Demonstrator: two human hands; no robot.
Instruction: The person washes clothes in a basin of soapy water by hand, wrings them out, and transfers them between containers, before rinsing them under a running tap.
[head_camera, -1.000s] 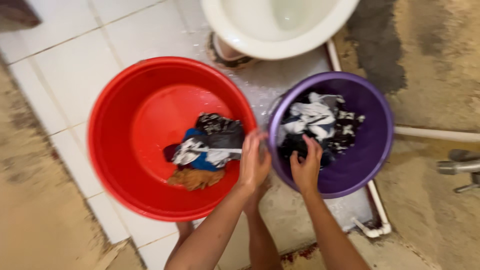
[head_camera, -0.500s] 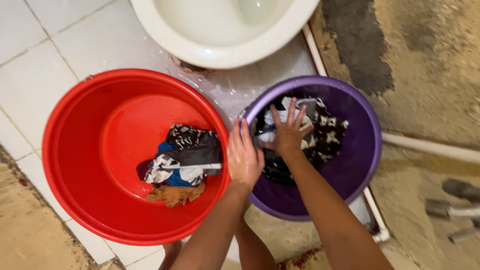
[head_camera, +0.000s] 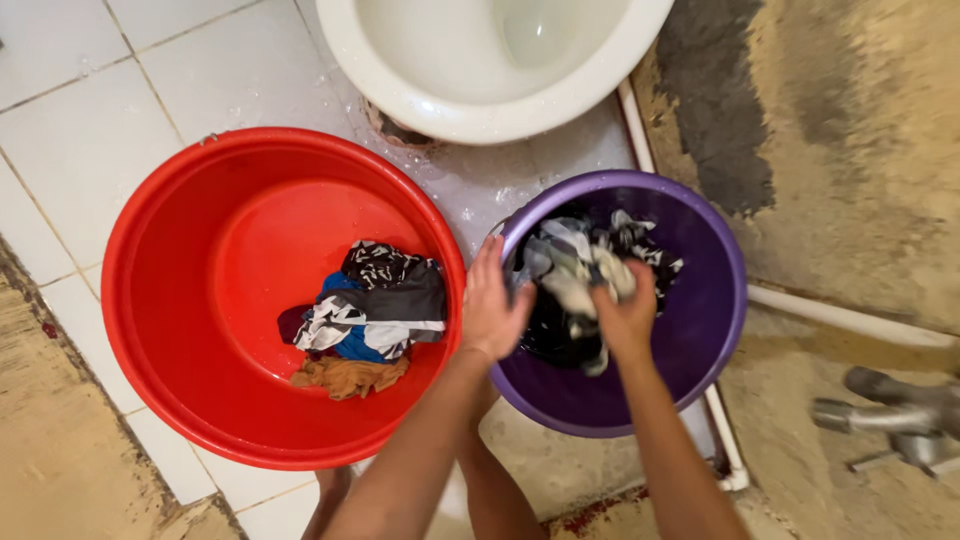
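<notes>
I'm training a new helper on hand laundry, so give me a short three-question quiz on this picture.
1. True or false: the right hand grips a bunch of grey-white wet cloth.
2. Which round plastic basin does the left hand hold by the rim: A red, B purple?
3. What white ceramic fixture stands above both basins?

Key: 1 true; 2 B; 3 a toilet bowl.
</notes>
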